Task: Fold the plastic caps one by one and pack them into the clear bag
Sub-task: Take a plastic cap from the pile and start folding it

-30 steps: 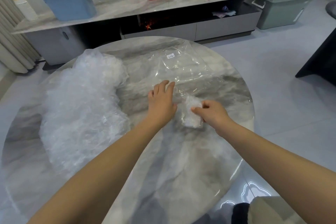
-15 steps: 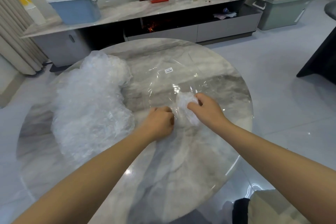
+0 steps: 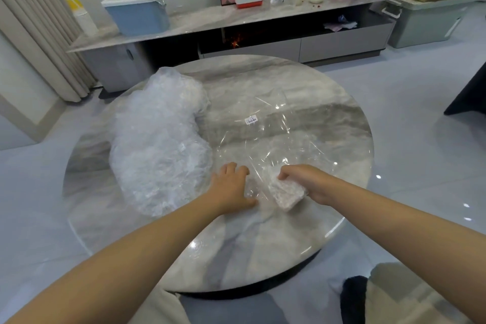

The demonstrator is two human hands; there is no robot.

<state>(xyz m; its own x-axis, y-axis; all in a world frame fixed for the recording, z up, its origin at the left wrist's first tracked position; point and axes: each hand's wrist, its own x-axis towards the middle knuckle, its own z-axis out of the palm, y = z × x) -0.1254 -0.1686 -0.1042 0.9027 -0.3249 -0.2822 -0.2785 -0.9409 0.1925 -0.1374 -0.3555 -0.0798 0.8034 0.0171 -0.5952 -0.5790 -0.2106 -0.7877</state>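
Left hand (image 3: 231, 189) flat, fingers spread, pinning the clear bag (image 3: 265, 137) near its mouth; right hand (image 3: 306, 183) gripping a folded plastic cap (image 3: 286, 193), seemingly for sliding inside; unfolded caps heap (image 3: 157, 139) beyond left hand.

table (image 3: 263, 244): grey-white marble veining | caps pile (image 3: 160, 144): translucent white | bin (image 3: 136, 14): pale blue

left hand (image 3: 231, 187): flat, fingers spread | right hand (image 3: 302, 181): fingers curled, gripping | both forearms extended
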